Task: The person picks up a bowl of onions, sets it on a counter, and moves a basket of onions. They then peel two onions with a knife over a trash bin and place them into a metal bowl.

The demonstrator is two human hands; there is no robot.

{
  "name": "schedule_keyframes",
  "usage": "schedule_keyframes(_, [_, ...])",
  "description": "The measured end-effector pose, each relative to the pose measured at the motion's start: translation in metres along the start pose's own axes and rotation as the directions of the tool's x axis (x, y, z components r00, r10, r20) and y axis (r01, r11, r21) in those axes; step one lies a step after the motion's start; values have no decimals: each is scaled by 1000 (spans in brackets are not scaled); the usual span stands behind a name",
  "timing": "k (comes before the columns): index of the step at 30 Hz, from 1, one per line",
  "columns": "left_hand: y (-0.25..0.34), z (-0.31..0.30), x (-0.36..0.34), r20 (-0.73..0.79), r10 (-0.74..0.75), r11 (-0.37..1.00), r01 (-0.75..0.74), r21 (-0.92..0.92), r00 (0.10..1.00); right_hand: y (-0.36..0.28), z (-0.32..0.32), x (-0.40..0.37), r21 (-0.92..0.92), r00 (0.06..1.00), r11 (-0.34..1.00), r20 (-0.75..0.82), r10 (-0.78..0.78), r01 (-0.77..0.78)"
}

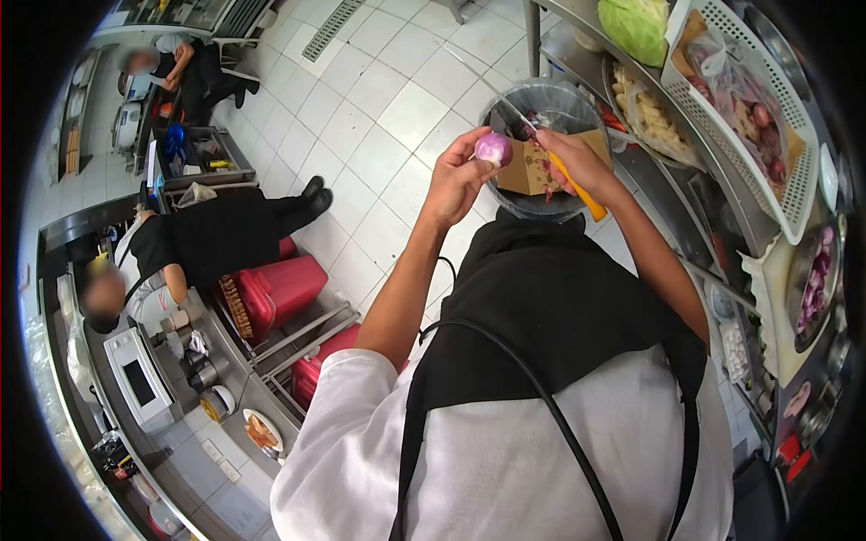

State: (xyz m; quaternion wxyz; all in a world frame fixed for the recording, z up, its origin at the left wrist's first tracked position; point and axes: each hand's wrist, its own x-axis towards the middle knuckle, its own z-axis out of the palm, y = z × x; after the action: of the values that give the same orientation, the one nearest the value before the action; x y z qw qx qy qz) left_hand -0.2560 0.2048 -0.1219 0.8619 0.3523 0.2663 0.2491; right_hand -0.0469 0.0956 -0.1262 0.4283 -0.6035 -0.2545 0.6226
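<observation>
My left hand [453, 187] pinches a peeled, shiny purple red onion [493, 147] between thumb and fingers, its pale end toward me. In my right hand [582, 166] is a knife with a yellow-orange handle [591, 204]; its long thin blade points up and left, away from the onion. Both hands are over a bin [546, 216] lined with a clear bag. Inside the bin lie a piece of brown cardboard [518, 175] and dark red onion skins, partly hidden by my right hand.
On the right, a shelf and counter hold a green cabbage [633, 29], a white basket [796, 206] with bagged red onions and a bowl of cut onion [815, 279]. Red bins [284, 290] stand left, near a person in a black apron [216, 223]; another person [194, 77] sits farther back.
</observation>
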Motion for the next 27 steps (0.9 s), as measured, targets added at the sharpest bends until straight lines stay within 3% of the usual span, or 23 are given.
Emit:
schedule_keyframes(5, [-13, -5, 6, -156, -1, 1000, 2, 6, 988, -2, 7, 4, -19, 1000, 1000, -8, -7, 7])
schedule_keyframes(8, [-18, -4, 9, -210, 28, 998, -15, 63, 977, -13, 15, -4, -205, 998, 978, -39, -41, 32])
schedule_keyframes(10, [-20, -1, 10, -225, 41, 996, -23, 81, 973, -8, 26, -5, -309, 964, 926, -83, -253, 217])
schedule_keyframes(16, [-28, 1, 16, -266, 40, 999, -37, 13, 963, -3, 44, -14, -536, 852, 737, -61, -520, 411])
schedule_keyframes(22, [-30, 12, 17, -256, 68, 998, -69, 6, 964, -10, 45, -22, -506, 897, 782, -34, -441, 365])
schedule_keyframes(27, [-26, 17, 15, -245, 87, 996, -78, 45, 966, -6, 44, -19, -535, 879, 754, -42, -474, 381])
